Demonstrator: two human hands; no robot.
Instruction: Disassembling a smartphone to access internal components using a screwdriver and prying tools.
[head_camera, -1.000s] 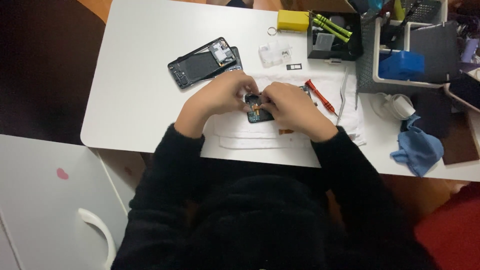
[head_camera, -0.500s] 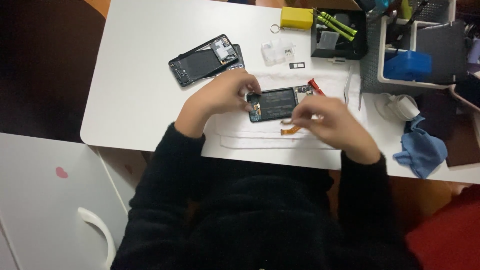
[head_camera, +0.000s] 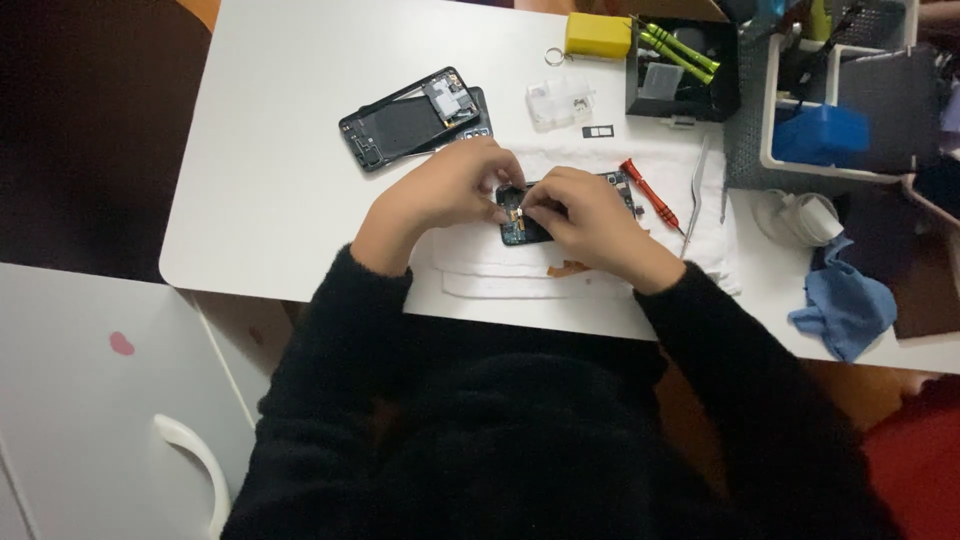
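Head view — opened phone (head_camera: 520, 225) pinched between both hands' fingers (head_camera: 535, 203).

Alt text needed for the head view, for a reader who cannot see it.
Both hands, the left hand and right hand, work together on an opened phone lying on a white cloth on a white table. A black phone frame lies to the upper left; a red screwdriver and tweezers lie to the right.
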